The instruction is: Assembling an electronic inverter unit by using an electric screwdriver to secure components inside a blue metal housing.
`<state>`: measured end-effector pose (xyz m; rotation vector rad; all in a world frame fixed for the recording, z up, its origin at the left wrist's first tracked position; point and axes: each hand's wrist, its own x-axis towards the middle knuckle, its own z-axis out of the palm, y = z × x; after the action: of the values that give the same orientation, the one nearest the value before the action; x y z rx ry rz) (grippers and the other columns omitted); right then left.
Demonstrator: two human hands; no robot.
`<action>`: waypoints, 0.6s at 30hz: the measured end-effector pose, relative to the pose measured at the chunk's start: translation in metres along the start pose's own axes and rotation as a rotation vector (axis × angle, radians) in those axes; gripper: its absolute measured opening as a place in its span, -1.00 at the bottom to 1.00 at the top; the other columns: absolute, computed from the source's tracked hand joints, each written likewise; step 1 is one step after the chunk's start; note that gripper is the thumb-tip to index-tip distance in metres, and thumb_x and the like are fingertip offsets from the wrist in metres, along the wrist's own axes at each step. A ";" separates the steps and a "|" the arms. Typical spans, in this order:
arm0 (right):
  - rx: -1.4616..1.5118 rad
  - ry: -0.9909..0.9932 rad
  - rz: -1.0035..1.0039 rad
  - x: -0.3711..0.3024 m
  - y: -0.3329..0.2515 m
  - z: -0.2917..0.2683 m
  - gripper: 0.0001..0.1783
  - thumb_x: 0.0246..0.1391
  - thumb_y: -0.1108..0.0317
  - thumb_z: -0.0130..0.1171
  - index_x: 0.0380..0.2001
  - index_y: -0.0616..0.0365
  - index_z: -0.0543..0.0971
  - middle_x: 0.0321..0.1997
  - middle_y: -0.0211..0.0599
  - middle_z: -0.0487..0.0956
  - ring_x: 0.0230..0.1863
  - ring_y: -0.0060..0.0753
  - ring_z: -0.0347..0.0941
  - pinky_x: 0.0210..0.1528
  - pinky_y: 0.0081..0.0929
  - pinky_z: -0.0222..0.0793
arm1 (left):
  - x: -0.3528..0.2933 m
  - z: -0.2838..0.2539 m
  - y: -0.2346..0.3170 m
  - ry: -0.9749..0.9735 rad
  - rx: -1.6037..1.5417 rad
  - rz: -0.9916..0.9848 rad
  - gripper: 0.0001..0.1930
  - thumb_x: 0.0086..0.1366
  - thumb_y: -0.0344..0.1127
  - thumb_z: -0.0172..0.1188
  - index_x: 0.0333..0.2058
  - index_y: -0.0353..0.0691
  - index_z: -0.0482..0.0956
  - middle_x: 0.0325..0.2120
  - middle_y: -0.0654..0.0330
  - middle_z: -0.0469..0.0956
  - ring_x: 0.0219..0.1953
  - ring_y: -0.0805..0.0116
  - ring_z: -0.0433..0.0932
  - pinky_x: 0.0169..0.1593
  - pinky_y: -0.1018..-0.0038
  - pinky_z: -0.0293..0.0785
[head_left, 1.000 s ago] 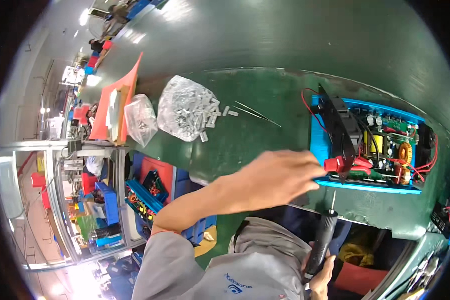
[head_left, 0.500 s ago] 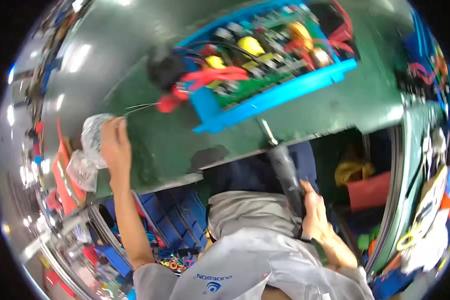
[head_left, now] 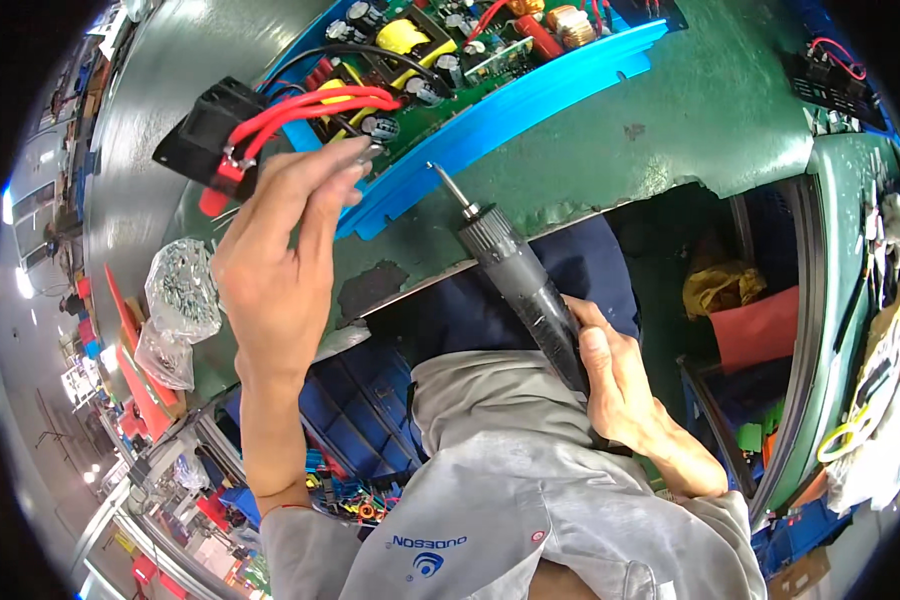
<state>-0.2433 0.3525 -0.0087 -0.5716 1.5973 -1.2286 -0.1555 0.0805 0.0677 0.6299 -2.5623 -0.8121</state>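
Note:
My right hand (head_left: 620,385) is wrapped round a black electric screwdriver (head_left: 520,285). Its thin metal bit points up and left, toward the near wall of a blue tray-like housing (head_left: 510,135). Inside that housing sits a green circuit board (head_left: 450,112) with yellow, red and copper-coloured parts. At the housing's left end my left hand (head_left: 280,250) is closed in a pinch; a small greyish thing shows at the fingertips, too small to name. Just beyond this hand lie a black socket unit (head_left: 210,125) and red wires (head_left: 300,105) that run to the board.
A clear plastic bag of small metal pieces (head_left: 183,290) lies on the green worktop (head_left: 710,125), left of my left hand. The worktop's front edge is worn. Blue bins (head_left: 355,410) stand below it. At the right hang yellow-handled scissors (head_left: 842,438) and cloths.
My left hand has left the plastic bag and moved right to the housing's left end. The housing has shifted left and turned slightly. The screwdriver has moved up and left.

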 end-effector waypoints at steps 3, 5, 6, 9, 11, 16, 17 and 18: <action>0.003 -0.005 -0.021 0.002 0.004 0.000 -0.53 0.52 0.17 -0.27 0.26 0.25 0.36 -0.35 0.01 0.57 -0.39 -0.25 0.49 -0.22 -0.36 0.38 | 0.016 0.005 -0.005 -0.011 0.167 0.158 -0.90 0.27 -0.49 0.32 -0.24 -0.29 0.66 -0.21 0.15 0.63 -0.30 0.32 0.67 -0.23 0.47 0.55; 0.002 0.010 -0.043 0.003 0.005 0.001 -0.53 0.51 0.17 -0.25 0.26 0.25 0.36 -0.34 0.03 0.57 -0.39 -0.22 0.50 -0.21 -0.35 0.39 | 0.019 0.008 -0.006 -0.016 0.240 0.294 -0.88 0.23 -0.48 0.36 -0.24 -0.27 0.66 -0.18 0.16 0.63 -0.31 0.28 0.67 -0.25 0.44 0.54; -0.013 0.020 -0.046 0.002 0.005 0.001 -0.54 0.51 0.18 -0.23 0.26 0.25 0.36 -0.34 0.06 0.57 -0.38 -0.17 0.51 -0.21 -0.33 0.39 | 0.017 0.009 -0.005 -0.039 0.277 0.201 -0.86 0.22 -0.50 0.35 -0.23 -0.27 0.68 -0.09 0.11 0.62 -0.14 0.25 0.63 -0.10 0.41 0.52; -0.051 0.029 -0.058 0.002 0.006 0.001 -0.55 0.49 0.19 -0.19 0.26 0.25 0.36 -0.32 0.10 0.58 -0.36 -0.06 0.53 -0.20 -0.29 0.40 | 0.024 0.010 -0.010 -0.046 0.364 0.226 -0.85 0.19 -0.53 0.36 -0.23 -0.27 0.70 0.10 0.05 0.55 0.09 0.18 0.55 0.10 0.34 0.46; -0.073 0.025 -0.069 0.001 0.007 0.001 -0.55 0.49 0.20 -0.18 0.26 0.25 0.36 -0.31 0.12 0.58 -0.35 -0.01 0.53 -0.19 -0.28 0.41 | 0.031 0.006 -0.008 -0.070 0.413 0.312 -0.85 0.14 -0.53 0.37 -0.27 -0.29 0.70 0.31 0.02 0.40 0.28 0.09 0.43 0.25 0.26 0.37; -0.046 0.036 -0.084 0.000 0.009 0.004 -0.56 0.49 0.23 -0.19 0.25 0.28 0.36 -0.25 0.16 0.60 -0.32 0.02 0.56 -0.16 -0.28 0.43 | 0.038 0.006 -0.011 -0.182 0.358 0.289 -0.89 0.15 -0.55 0.36 -0.31 -0.32 0.68 0.34 0.03 0.36 0.37 0.06 0.34 0.35 0.26 0.28; -0.043 0.035 -0.083 0.000 0.010 0.005 -0.56 0.49 0.23 -0.19 0.25 0.28 0.36 -0.25 0.16 0.60 -0.32 0.02 0.56 -0.16 -0.28 0.43 | 0.039 0.007 -0.012 -0.195 0.337 0.272 -0.89 0.15 -0.55 0.35 -0.32 -0.33 0.67 0.35 0.03 0.35 0.39 0.05 0.31 0.37 0.26 0.26; -0.035 0.043 -0.102 0.000 0.012 0.006 -0.56 0.49 0.24 -0.19 0.25 0.29 0.36 -0.25 0.16 0.60 -0.32 -0.01 0.56 -0.17 -0.29 0.43 | 0.040 0.007 -0.013 -0.199 0.337 0.271 -0.89 0.15 -0.55 0.35 -0.32 -0.33 0.67 0.35 0.03 0.35 0.39 0.05 0.31 0.37 0.26 0.26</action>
<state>-0.2358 0.3540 -0.0194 -0.6594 1.6458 -1.2982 -0.1880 0.0535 0.0625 0.2915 -2.9121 -0.3704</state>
